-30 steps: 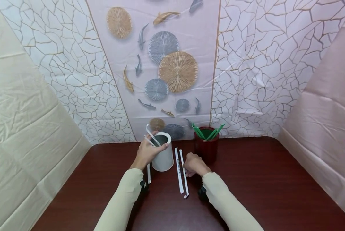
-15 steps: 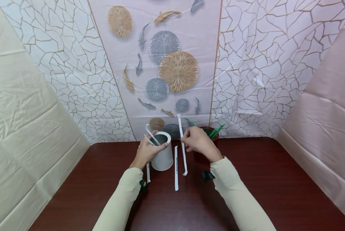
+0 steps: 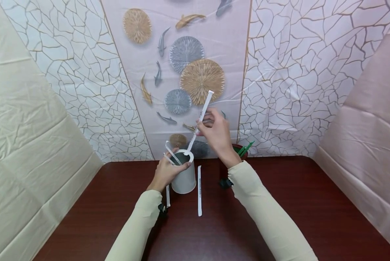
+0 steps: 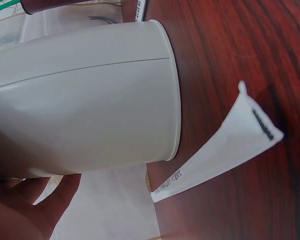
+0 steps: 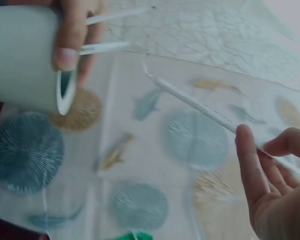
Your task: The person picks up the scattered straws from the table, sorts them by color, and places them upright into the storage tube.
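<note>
My left hand (image 3: 166, 172) grips the white canister (image 3: 184, 181) near its rim, with the thumb over the front edge. Two white paper-wrapped straws (image 3: 173, 154) lean out of its mouth beside that hand. Up and to the right, my right hand (image 3: 217, 132) pinches another paper-wrapped straw (image 3: 206, 105), tilted with its low end close to the canister's rim. In the right wrist view this held straw (image 5: 195, 104) shows apart from the canister mouth. One wrapped straw (image 3: 199, 190) lies right of the canister; another straw (image 4: 225, 145) lies on its left side.
Behind my right forearm stands a dark red cup (image 3: 244, 156), partly hidden, holding green sticks (image 3: 247, 146). The dark wooden table (image 3: 195, 235) ends at a patterned cloth backdrop (image 3: 279, 90), with cloth walls on both sides.
My right hand has picked up a wrapped straw from the table, raised it and tilted it toward the canister. My left hand and the canister have stayed in place.
</note>
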`<state>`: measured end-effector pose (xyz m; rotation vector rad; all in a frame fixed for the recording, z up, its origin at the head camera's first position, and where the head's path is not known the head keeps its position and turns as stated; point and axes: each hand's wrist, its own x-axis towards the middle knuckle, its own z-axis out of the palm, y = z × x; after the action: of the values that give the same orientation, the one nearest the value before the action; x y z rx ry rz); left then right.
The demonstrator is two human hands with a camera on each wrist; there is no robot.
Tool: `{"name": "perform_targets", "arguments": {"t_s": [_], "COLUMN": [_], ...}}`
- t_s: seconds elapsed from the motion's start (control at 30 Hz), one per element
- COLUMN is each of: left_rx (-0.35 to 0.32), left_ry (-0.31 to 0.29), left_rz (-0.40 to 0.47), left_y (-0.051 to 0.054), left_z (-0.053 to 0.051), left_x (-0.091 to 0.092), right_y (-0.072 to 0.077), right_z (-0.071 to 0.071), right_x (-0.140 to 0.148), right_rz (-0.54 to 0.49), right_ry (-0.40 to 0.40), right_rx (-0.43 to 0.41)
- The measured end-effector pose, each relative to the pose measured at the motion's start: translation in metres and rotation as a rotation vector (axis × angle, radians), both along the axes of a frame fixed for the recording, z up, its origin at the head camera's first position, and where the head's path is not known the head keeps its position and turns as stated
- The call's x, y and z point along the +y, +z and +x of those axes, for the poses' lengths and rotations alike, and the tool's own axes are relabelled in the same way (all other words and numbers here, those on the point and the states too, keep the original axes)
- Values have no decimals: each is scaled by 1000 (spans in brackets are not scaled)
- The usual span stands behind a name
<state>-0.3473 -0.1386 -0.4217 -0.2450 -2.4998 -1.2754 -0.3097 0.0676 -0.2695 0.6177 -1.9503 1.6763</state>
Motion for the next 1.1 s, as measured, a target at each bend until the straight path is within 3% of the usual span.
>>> {"name": "perform_targets", "arguments": {"t_s": [0.17,0.43,0.63,0.9,1.1], "left_rx": [1,4,7,0,5], "left_ry": [0,-14,-13,-4,7], "left_rz": [9,23,2,-5,-11], "left_y": [-1,-2,-1,0,-1], "left_z": [0,0,1,2,0], "left_x": [-1,-1,-1,0,0], "right_y": [-16,-67,-91,-102,-95], "right_z": [-17,-43,-54,-59,-56], "right_x": [-19,-31,-34,-39,-30], "right_rz": [81,359,453,473,428], "right_ry": [-21,-88,-39,-45,-89], "right_rx": [-12,-115,-206,-266,-273]}}
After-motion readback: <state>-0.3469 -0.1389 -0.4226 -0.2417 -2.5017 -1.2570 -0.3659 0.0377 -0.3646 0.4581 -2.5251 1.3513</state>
